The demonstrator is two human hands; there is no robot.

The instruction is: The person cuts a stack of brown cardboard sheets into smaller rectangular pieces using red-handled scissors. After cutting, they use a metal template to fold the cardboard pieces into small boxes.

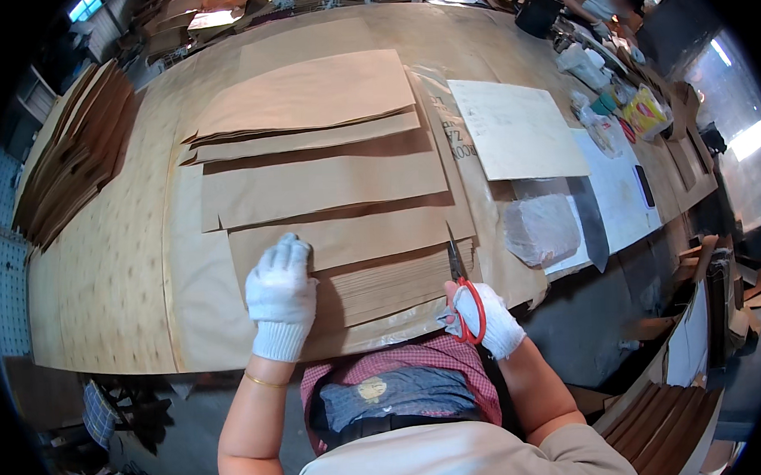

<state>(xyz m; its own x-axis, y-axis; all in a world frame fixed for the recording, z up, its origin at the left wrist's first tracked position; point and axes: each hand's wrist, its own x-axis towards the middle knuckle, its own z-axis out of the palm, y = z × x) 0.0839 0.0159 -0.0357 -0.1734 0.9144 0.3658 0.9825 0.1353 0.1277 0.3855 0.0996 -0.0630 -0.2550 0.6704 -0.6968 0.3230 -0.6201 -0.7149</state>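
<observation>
Brown paper sheets [374, 281] lie stacked at the bench's [116, 286] near edge, long axis left–right. My left hand [280, 299] presses flat on them, fingers together; my right hand [486, 318] grips one pair of red-handled scissors [460, 285] at their right end — blades pointing far. Four staggered stacks lie beyond.

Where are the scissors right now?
In the head view, the red-handled scissors are in the right hand, low and right of centre, blades pointing up at the right edge of the fanned brown paper sheets that the left hand presses.
</observation>
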